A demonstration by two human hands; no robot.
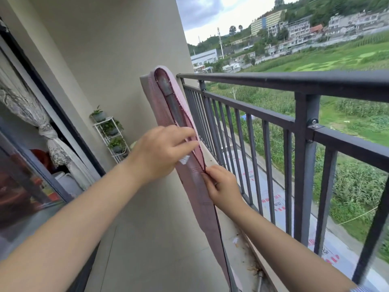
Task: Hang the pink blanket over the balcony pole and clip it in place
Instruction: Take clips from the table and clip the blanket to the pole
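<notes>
The pink blanket with dark red stitched edging hangs folded over a grey pole that runs away from me, just inside the balcony railing. My left hand pinches the blanket's edge near the middle of the view, and a small white clip shows under its fingers. My right hand pinches the blanket's seam lower down, on the railing side. The two layers hang together below my hands, down toward the floor.
A dark metal railing runs along the right, with fields and buildings beyond. A beige wall closes the far end, with a white plant shelf in front of it. A glass sliding door with a curtain is on the left.
</notes>
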